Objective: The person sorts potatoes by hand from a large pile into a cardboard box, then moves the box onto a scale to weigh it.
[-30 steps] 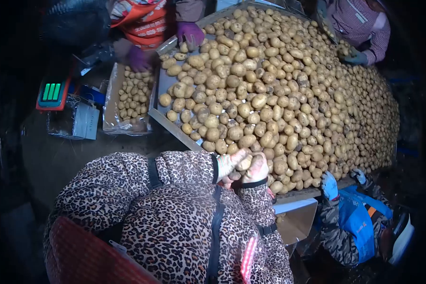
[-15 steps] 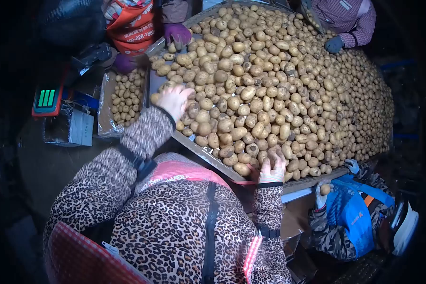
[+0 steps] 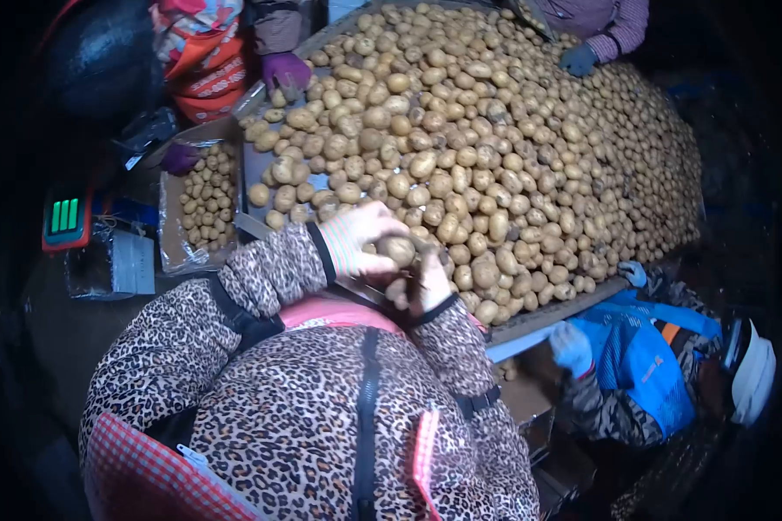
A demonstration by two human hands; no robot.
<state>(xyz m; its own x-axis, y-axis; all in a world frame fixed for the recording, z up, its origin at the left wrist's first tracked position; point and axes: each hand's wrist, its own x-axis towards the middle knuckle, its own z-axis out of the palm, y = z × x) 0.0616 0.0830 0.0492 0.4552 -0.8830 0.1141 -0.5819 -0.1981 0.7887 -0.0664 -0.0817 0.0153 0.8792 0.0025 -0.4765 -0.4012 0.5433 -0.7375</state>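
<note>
My left hand (image 3: 362, 239), in a pale striped glove or cuff, is closed around a potato (image 3: 397, 250) just above the near edge of the heap. Beside it, my right hand (image 3: 429, 282) has its fingers curled in against the right side of that potato. Some of the right fingers are in shadow, and whether a second potato is in them is hard to tell. Beyond both hands spreads a large pile of potatoes (image 3: 495, 174) on a framed sorting table (image 3: 547, 311).
A cardboard box (image 3: 175, 226) of small potatoes stands at the left, near a scale with a green display (image 3: 65, 215). Co-workers' gloved hands, one purple (image 3: 285, 74) and one dark blue (image 3: 579, 59), are across the table. A person in blue (image 3: 639, 365) works at the right.
My hands have left their separate spots on the heap and come together near my chest, with a potato between them. My view has shifted slightly. The person in blue no longer shows a potato in hand.
</note>
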